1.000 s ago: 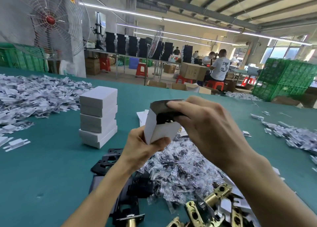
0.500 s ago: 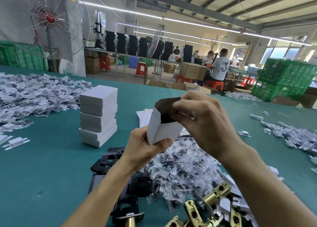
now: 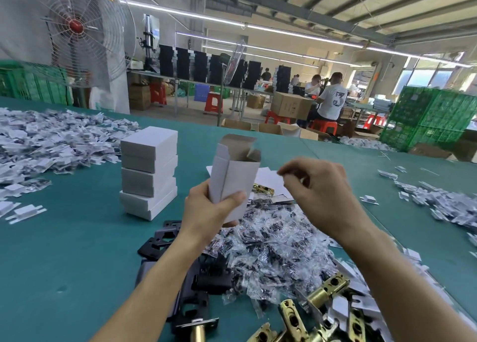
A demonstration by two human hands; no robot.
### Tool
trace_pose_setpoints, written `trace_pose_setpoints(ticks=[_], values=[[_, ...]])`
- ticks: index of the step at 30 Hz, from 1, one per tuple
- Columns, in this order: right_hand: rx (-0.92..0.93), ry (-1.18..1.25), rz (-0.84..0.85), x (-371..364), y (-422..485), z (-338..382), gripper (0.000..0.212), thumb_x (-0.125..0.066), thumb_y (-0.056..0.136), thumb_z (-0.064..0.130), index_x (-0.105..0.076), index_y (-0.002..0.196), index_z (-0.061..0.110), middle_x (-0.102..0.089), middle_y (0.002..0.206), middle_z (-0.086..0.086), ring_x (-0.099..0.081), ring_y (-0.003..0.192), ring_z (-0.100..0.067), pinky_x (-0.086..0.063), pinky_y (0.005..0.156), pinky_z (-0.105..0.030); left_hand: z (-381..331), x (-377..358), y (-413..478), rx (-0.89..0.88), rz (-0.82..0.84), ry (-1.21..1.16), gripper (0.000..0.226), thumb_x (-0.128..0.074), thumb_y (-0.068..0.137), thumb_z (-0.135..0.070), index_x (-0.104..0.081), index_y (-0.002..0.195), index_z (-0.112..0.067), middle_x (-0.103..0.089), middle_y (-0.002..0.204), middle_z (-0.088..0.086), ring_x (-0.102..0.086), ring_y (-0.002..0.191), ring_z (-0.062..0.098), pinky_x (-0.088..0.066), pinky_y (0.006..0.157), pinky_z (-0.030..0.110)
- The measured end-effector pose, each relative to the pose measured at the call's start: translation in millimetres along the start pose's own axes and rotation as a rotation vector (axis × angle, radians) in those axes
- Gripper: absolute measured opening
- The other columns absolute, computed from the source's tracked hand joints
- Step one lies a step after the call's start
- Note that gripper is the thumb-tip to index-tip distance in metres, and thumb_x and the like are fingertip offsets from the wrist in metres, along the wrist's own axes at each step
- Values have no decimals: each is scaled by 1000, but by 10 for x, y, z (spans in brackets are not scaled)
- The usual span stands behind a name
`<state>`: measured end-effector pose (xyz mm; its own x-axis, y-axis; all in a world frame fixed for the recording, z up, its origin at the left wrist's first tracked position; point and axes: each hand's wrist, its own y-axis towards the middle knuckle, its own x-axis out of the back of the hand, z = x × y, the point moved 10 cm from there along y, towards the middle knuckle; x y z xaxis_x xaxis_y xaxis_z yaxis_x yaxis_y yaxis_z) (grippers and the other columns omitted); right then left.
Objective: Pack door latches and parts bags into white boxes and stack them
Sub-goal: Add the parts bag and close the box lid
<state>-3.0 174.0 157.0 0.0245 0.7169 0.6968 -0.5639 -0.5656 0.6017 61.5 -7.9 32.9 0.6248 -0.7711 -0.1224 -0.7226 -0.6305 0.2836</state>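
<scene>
The green worktop point(image 3: 64, 251) fills the lower frame. A pile of clear plastic parts bags point(image 3: 271, 248) lies at lower centre. A stack of closed white cardboard boxes point(image 3: 149, 176) stands left of centre. My left hand point(image 3: 209, 212) grips an open white cardboard box point(image 3: 232, 176) upright at frame centre, above the pile. My right hand point(image 3: 320, 189) hovers just right of it, fingers curled, nothing visible in them. Brass door latches point(image 3: 327, 290) lie at bottom right.

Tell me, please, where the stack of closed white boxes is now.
In the head view, the stack of white boxes stands on the green table, left of centre, just left of the open box held in the left hand.
</scene>
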Motion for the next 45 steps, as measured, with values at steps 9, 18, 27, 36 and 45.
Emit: trace_pose_setpoints(ticks=[9, 18, 27, 36, 45], values=[[-237, -395, 614, -1191, -717, -807, 43, -72, 84, 39, -58, 122, 23, -60, 116, 7, -57, 101, -11, -46, 76, -24, -120, -28, -46, -44, 15, -93, 23, -84, 69, -36, -76, 89, -27, -75, 85, -2, -74, 75, 21, -60, 52, 38], [-139, 191, 164, -588, -381, -529, 20, -69, 90, 10, -71, 88, 29, -72, 83, 12, -66, 72, 5, -51, 63, -12, 82, -59, -20, 63, 41, -5, 37, -80, 64, -46, -71, 92, -23, -74, 82, -3, -74, 72, 21, -59, 53, 36], [346, 36, -320, 343, -79, 444, 19, -77, 84, 16, -67, 100, 14, -69, 86, 8, -68, 80, -14, -57, 63, -36, 1, -359, -160, 37, 308, -80, 26, -81, 73, -29, -77, 97, -18, -73, 93, 13, -73, 78, 28, -61, 57, 42], [248, 22, -112, 37, -55, 255, 9, -70, 89, 29, -76, 95, 26, -58, 75, -10, -51, 72, -27, -45, 63, -38, -67, -434, -199, 22, 356, -166, 19, -80, 75, -21, -78, 94, -22, -74, 89, 12, -72, 70, 35, -61, 55, 51], [199, -53, 219, -281, -68, 164, 47, -41, 93, 63, -73, 94, 29, -61, 90, 13, -40, 84, -12, -34, 73, -31, -37, -402, -186, 17, 342, -166, 18, -80, 75, -19, -78, 93, -22, -74, 86, 9, -72, 71, 32, -61, 54, 47]])
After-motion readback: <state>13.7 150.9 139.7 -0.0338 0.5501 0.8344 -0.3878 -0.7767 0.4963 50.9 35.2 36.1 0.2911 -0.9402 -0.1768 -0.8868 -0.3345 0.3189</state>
